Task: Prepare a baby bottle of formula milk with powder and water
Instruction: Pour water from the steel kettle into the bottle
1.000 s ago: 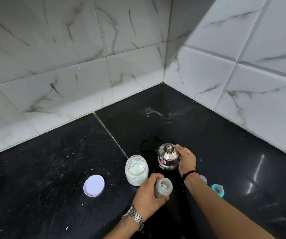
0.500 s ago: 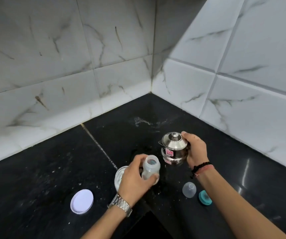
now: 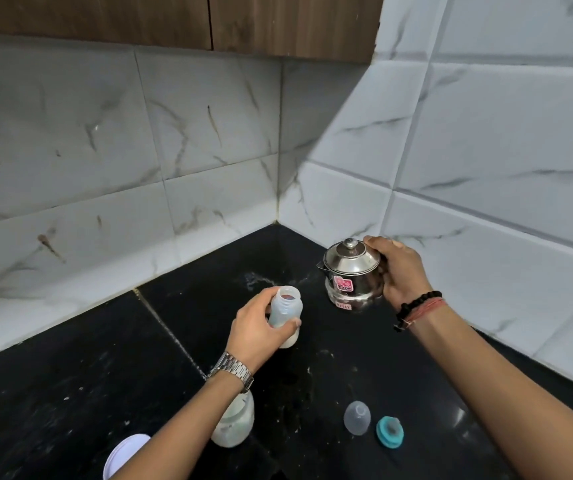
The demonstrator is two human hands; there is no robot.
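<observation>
My left hand (image 3: 255, 329) grips an open, translucent baby bottle (image 3: 285, 311), tilted a little, above the black counter; white powder shows at its bottom. My right hand (image 3: 399, 271) holds a small lidded steel kettle (image 3: 351, 271) by its right side, raised, its spout pointing left toward the bottle. Partly hidden under my left forearm stands the powder jar (image 3: 235, 426). Its white lid (image 3: 122, 457) lies at the bottom edge. The clear bottle cap (image 3: 357, 417) and the teal collar with teat (image 3: 389, 432) lie on the counter near my right forearm.
The black stone counter (image 3: 70, 393) runs into a corner of white marble-look tiled walls (image 3: 209, 168). Wooden cabinets (image 3: 174, 19) hang above. White specks and a wet patch mark the counter near the corner.
Both hands have risen: the bottle and the kettle are lifted off the counter and higher than before. The camera has tilted up, so the cabinets now show.
</observation>
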